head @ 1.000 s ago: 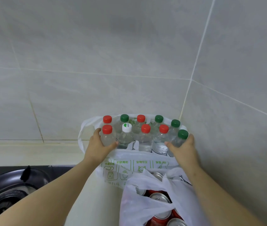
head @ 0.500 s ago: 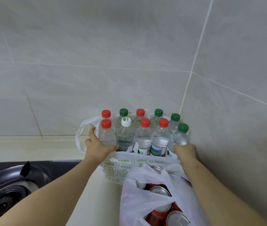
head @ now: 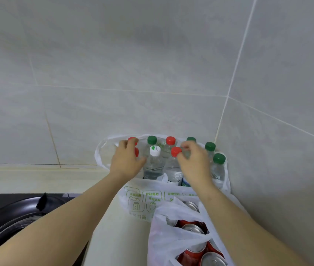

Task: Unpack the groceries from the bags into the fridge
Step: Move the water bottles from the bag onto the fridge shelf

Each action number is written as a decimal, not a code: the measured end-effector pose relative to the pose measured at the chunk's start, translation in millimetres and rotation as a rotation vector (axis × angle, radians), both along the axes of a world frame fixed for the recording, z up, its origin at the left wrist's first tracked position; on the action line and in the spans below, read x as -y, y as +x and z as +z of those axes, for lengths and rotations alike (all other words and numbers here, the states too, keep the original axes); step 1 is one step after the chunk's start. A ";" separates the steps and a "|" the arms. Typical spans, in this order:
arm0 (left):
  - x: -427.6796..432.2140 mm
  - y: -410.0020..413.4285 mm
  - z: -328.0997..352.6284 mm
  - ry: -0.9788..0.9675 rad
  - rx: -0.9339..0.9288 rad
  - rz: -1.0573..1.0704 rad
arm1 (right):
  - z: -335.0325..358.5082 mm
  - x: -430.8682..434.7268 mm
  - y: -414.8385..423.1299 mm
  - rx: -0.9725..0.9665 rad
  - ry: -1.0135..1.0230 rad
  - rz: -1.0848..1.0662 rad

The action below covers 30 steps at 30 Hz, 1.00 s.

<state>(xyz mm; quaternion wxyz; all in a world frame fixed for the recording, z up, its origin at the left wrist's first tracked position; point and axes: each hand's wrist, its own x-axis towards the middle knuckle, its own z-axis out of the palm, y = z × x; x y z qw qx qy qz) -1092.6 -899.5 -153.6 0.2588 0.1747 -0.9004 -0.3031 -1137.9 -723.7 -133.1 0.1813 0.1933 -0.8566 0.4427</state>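
A white plastic bag with green print [head: 142,202] stands in the counter's corner, packed with several upright water bottles with red, green and white caps. My left hand [head: 126,162] reaches over the left side, and its fingers curl round the front red-capped bottle [head: 137,152]. The white-capped bottle [head: 154,162] stands free between my hands. My right hand [head: 195,166] curls round the neck of a bottle right of the red-capped bottle [head: 175,160]; that bottle's cap is hidden by the fingers. A second white bag [head: 171,239] nearer to me holds several red drink cans [head: 193,252].
Grey tiled walls [head: 152,64] meet in a corner just behind and right of the bags. A black gas stove with a pan [head: 8,223] sits at the lower left. Beige countertop [head: 37,179] runs along the wall to the left of the bags.
Both hands rose from the bag's sides to the bottle tops. The left now curls over the left red caps, and the right covers a bottle in the front row.
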 end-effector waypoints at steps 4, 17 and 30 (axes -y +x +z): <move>6.1 -2.1 4.0 -0.163 0.239 -0.094 | -12.2 31.9 0.0 -0.006 0.315 0.247; 13.5 10.1 -15.3 0.400 -0.048 -0.112 | -23.9 63.9 1.2 0.270 0.169 0.290; 7.7 16.0 -18.8 0.573 0.165 -0.112 | -32.2 60.3 2.9 0.672 -0.041 0.280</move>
